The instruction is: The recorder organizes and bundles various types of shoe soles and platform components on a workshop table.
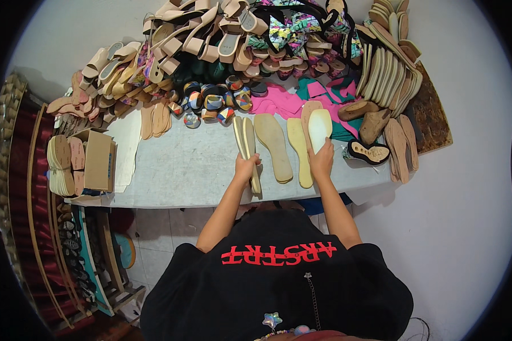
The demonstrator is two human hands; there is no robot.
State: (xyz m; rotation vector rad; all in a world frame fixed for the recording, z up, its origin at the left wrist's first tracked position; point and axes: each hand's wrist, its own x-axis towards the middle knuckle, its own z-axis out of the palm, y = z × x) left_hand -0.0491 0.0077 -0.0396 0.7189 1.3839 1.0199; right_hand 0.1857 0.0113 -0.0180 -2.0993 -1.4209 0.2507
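Observation:
My left hand [246, 169] is closed round a thin stack of cream shoe soles [245, 139], held on edge over the table's front part. My right hand [322, 159] grips the lower end of a pale, glossy shoe sole [320, 126]. Partly behind that sole shows a tan insole [309, 111]; whether my fingers touch it too, I cannot tell. Between my hands a beige sole [274, 149] lies flat, and a yellowish sole [297, 150] sits just left of my right hand.
Wooden shoe lasts [373, 126], a finished sandal [367, 152] and tan insoles [397, 150] lie to the right. Pink fabric pieces [276, 101] and colourful patterned rolls [213, 101] are behind. Heeled sandals [202, 34] pile at the back. A cardboard box [99, 159] stands left.

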